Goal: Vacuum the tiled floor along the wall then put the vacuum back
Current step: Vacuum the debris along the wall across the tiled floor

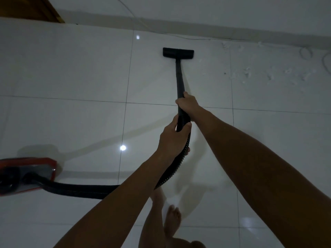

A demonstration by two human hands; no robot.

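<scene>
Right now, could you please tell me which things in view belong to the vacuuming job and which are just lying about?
Part of the job:
black floor nozzle
black rigid wand, in the right hand
black ribbed hose, in the left hand
red vacuum body
white debris on the glossy white tiles

Lying about:
thin white cable along the wall
brown wooden door corner

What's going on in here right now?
A person is vacuuming a white tiled floor. The right hand grips the black wand, and the left hand holds the ribbed hose below it. The floor head sits near the wall; white debris lies to its right.
</scene>
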